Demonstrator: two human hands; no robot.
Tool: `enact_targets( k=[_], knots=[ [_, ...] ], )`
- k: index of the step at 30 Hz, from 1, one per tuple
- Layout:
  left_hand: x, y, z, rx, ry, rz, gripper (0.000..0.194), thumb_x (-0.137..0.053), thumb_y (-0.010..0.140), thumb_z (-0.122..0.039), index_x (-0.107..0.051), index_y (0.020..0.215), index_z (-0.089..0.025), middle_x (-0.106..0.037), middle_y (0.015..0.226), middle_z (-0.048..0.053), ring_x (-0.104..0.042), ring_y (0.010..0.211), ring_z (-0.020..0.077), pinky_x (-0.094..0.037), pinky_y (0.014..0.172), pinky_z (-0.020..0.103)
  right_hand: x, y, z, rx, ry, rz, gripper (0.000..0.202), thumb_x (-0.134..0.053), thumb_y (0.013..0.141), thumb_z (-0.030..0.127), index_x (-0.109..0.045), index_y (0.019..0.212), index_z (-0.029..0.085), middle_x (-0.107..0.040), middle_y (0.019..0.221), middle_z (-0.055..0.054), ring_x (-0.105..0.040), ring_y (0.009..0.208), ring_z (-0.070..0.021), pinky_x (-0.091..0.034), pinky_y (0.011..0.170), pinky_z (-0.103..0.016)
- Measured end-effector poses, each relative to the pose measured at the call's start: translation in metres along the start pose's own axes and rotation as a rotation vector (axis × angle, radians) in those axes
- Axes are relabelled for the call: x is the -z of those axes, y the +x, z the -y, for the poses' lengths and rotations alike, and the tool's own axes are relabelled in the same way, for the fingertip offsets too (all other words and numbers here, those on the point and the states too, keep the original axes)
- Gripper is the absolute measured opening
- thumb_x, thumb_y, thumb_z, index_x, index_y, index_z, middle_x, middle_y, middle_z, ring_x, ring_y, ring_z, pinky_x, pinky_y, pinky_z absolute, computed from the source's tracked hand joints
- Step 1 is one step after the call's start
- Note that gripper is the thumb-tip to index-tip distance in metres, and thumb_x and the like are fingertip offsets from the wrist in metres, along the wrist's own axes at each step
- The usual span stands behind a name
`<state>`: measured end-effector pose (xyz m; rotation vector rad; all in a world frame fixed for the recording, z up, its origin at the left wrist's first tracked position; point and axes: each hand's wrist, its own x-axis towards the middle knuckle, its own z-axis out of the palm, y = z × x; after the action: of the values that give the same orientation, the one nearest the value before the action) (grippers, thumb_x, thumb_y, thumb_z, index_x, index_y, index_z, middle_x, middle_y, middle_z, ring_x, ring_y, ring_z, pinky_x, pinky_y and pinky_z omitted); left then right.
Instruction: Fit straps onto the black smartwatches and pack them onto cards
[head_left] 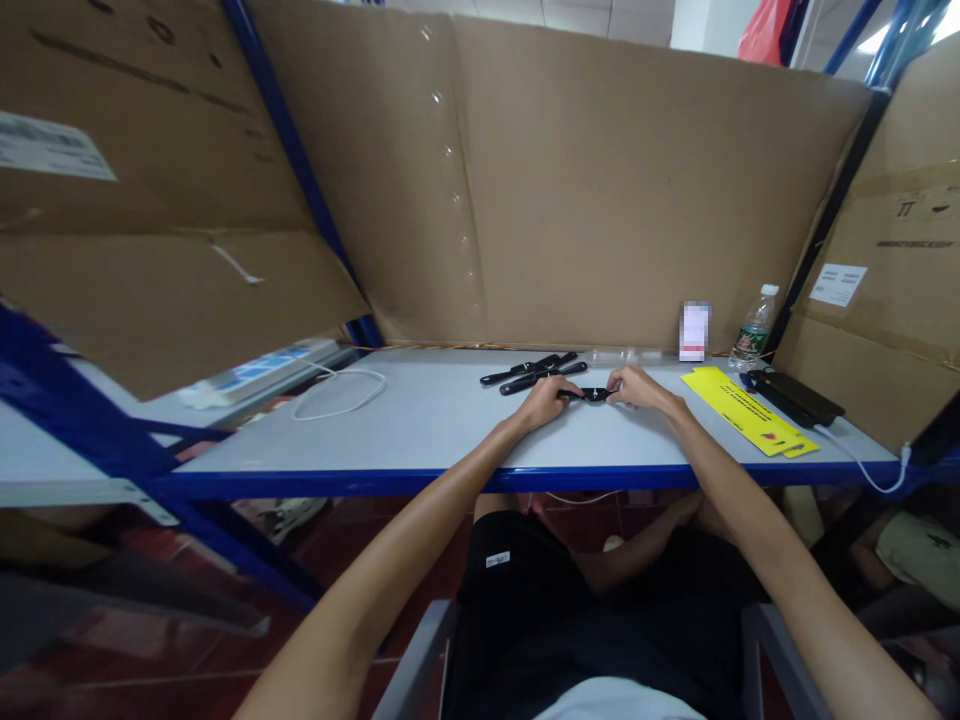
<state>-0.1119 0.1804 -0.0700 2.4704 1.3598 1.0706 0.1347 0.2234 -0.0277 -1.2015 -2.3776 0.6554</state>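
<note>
Between both hands is a slim black object with a small white mark (595,394), held just above or on the grey-white tabletop (420,430); its exact kind is too small to tell. My left hand (549,400) has its fingers closed over the left end. The right end is pinched by the fingertips of my right hand (631,387). Behind my left hand lie several similar long black pieces (525,372), crossing one another in a loose pile.
Tall cardboard panels (585,200) enclose the back and sides. To the right are yellow printed cards (739,405), a black case-like item (796,398) with a white cable, an upright phone (694,332) and a plastic bottle (754,330). A white cable loop (379,385) and power strip (262,370) lie left.
</note>
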Motion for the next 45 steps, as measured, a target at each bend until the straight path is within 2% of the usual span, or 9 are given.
enact_targets(
  k=[7,13,18,23,31,35,38,42,45],
  knots=[
    [0.000,0.000,0.000,-0.006,-0.013,-0.002,0.050,-0.054,0.075,0.003,-0.082,0.109,-0.022,-0.078,0.108,0.004,-0.070,0.100,0.0206,-0.052,0.098,0.033,-0.003,-0.001,0.004,-0.014,-0.040,-0.029,0.008,-0.076,0.081,0.012,-0.073,0.089,0.011,-0.072,0.075,-0.005,-0.052,0.043,-0.0069,-0.038,0.040,-0.020],
    [0.000,0.000,0.001,-0.017,-0.007,-0.001,0.053,-0.053,0.074,0.003,-0.081,0.112,-0.022,-0.078,0.108,0.005,-0.070,0.100,0.0204,-0.053,0.098,0.032,-0.001,0.001,0.000,-0.011,0.033,0.000,0.021,-0.075,0.081,0.012,-0.072,0.101,0.012,-0.073,0.086,-0.005,-0.054,0.045,-0.0067,-0.039,0.041,-0.019],
    [0.000,-0.001,0.001,-0.038,-0.011,0.006,0.056,-0.050,0.074,0.003,-0.082,0.112,-0.024,-0.079,0.106,0.005,-0.070,0.097,0.0194,-0.053,0.095,0.031,-0.003,0.007,-0.003,0.129,0.043,-0.065,0.031,-0.075,0.083,0.016,-0.076,0.114,0.019,-0.073,0.102,-0.005,-0.056,0.054,-0.0058,-0.041,0.052,-0.019],
    [0.000,0.000,-0.002,-0.031,-0.022,0.006,0.058,-0.049,0.072,0.004,-0.082,0.111,-0.024,-0.079,0.106,0.005,-0.070,0.098,0.0192,-0.053,0.094,0.030,-0.006,0.010,-0.004,0.214,0.016,-0.034,0.019,-0.073,0.087,0.025,-0.081,0.103,0.019,-0.073,0.092,-0.003,-0.056,0.055,-0.0073,-0.042,0.061,-0.021],
    [0.003,-0.001,-0.008,-0.046,-0.013,0.010,0.061,-0.049,0.071,0.005,-0.082,0.112,-0.024,-0.080,0.107,0.004,-0.070,0.096,0.0198,-0.052,0.093,0.030,-0.016,0.012,-0.003,0.221,-0.120,-0.179,0.012,-0.078,0.084,0.028,-0.077,0.077,0.018,-0.072,0.084,-0.004,-0.059,0.076,-0.0141,-0.039,0.071,-0.023],
    [0.004,-0.001,-0.010,-0.036,-0.008,0.007,0.059,-0.049,0.072,0.004,-0.082,0.111,-0.024,-0.080,0.106,0.004,-0.070,0.095,0.0195,-0.052,0.093,0.030,-0.022,0.010,0.005,0.174,-0.096,-0.181,0.026,-0.073,0.087,0.033,-0.071,0.067,0.016,-0.066,0.069,-0.001,-0.054,0.068,-0.0125,-0.036,0.067,-0.023],
    [0.003,-0.001,-0.009,-0.037,-0.013,0.005,0.057,-0.049,0.072,0.004,-0.083,0.110,-0.023,-0.080,0.106,0.005,-0.070,0.094,0.0195,-0.053,0.092,0.030,-0.021,0.009,0.012,0.163,0.042,-0.143,0.040,-0.063,0.093,0.040,-0.067,0.062,0.015,-0.063,0.060,-0.001,-0.054,0.062,-0.0123,-0.038,0.063,-0.022],
    [0.002,0.000,-0.006,-0.043,-0.019,0.004,0.059,-0.049,0.071,0.006,-0.082,0.110,-0.024,-0.079,0.107,0.006,-0.070,0.094,0.0199,-0.053,0.093,0.032,-0.015,0.007,0.017,0.136,0.255,-0.169,0.033,-0.054,0.095,0.040,-0.069,0.080,0.015,-0.071,0.075,-0.003,-0.053,0.050,-0.0096,-0.038,0.050,-0.021],
    [0.001,0.000,-0.005,-0.038,-0.014,0.006,0.056,-0.051,0.073,0.004,-0.082,0.111,-0.024,-0.079,0.107,0.006,-0.070,0.094,0.0200,-0.053,0.093,0.032,-0.014,0.006,0.018,0.117,0.322,-0.150,0.030,-0.051,0.096,0.040,-0.067,0.091,0.015,-0.075,0.091,-0.004,-0.048,0.043,-0.0059,-0.035,0.042,-0.019]
  ],
)
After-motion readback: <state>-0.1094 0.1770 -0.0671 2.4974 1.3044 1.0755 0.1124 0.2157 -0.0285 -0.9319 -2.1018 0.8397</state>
